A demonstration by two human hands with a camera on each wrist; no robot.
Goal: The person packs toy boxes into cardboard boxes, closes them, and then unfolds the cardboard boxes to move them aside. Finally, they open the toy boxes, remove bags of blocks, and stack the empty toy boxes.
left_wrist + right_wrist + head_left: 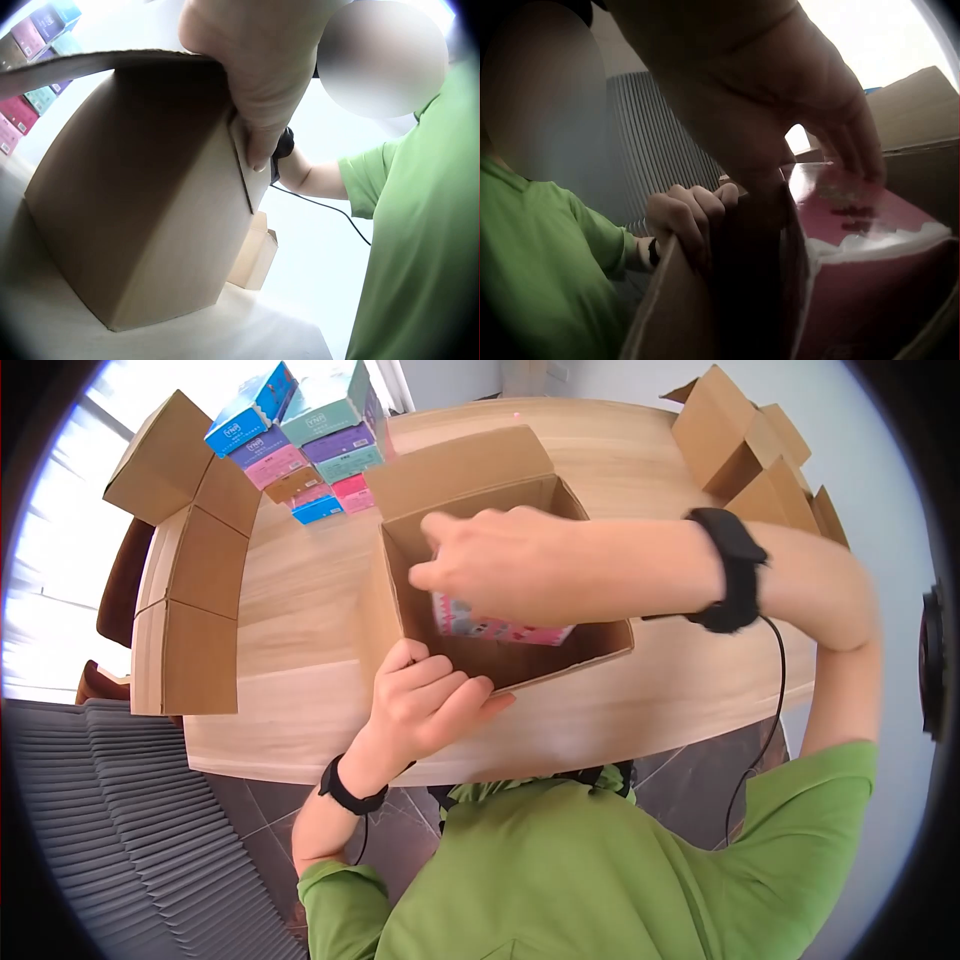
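Note:
An open cardboard box (375,630) stands on the table in front of the person. My left hand (425,700) grips its near left corner, thumb and fingers on either side of the rim; the left wrist view shows the thumb on the box's outer wall. Inside the box is a shiny pink-and-white pack (870,217), printed with a pattern. My right hand (510,560) reaches down into the box and holds this pack from above, the thumb at one side and the fingers on the other in the right wrist view. From the head, the hand hides much of the pack (500,628).
Colourful packs (320,445) are stacked at the table's back left. An open carton (190,580) lies along the left edge, and more open cartons (745,445) stand at the back right. A black cable (778,700) hangs from the right wristband.

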